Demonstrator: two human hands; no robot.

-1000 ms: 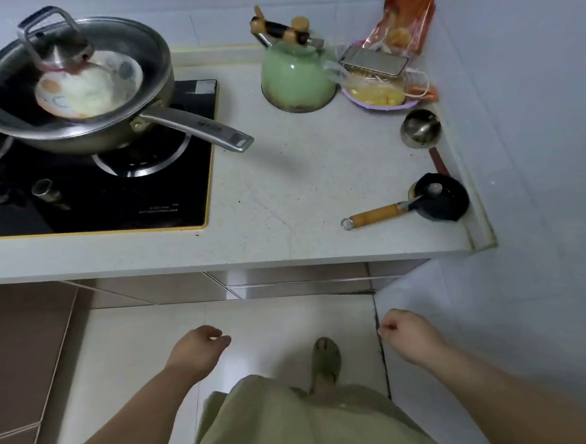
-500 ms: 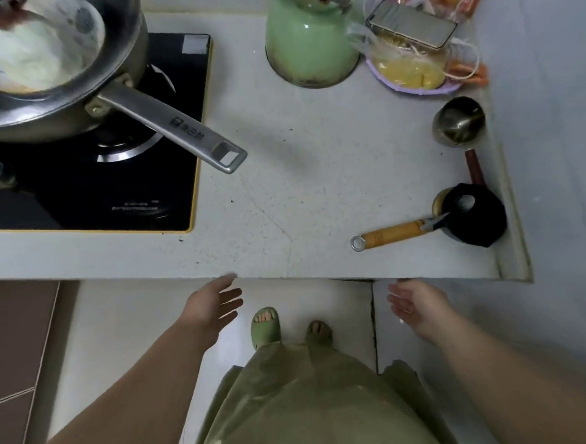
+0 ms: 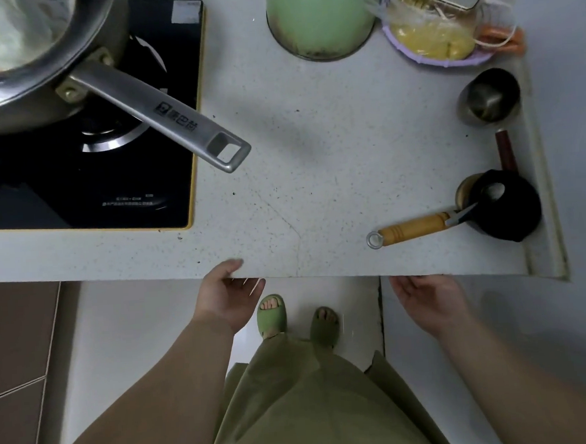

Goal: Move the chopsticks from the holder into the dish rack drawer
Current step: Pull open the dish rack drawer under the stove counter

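No chopsticks, holder or dish rack drawer show in the head view. My left hand [image 3: 227,294] is below the front edge of the pale speckled counter [image 3: 316,172], fingers spread, thumb at the edge, the fingertips hidden under the counter. My right hand [image 3: 423,299] is also just under that edge further right, palm up and fingers apart, the tips hidden. Both hands hold nothing.
A steel pan with a long handle [image 3: 161,116] sits on the black stove [image 3: 87,186] at left. A green kettle [image 3: 320,17], a purple plate of bagged food [image 3: 435,41], a steel cup [image 3: 489,96] and a wooden-handled tool [image 3: 415,228] by a black pot [image 3: 503,205] stand at right.
The view has closed in on the counter. Both hands have risen from loose fists over the floor to the counter's front edge, with fingers now spread.
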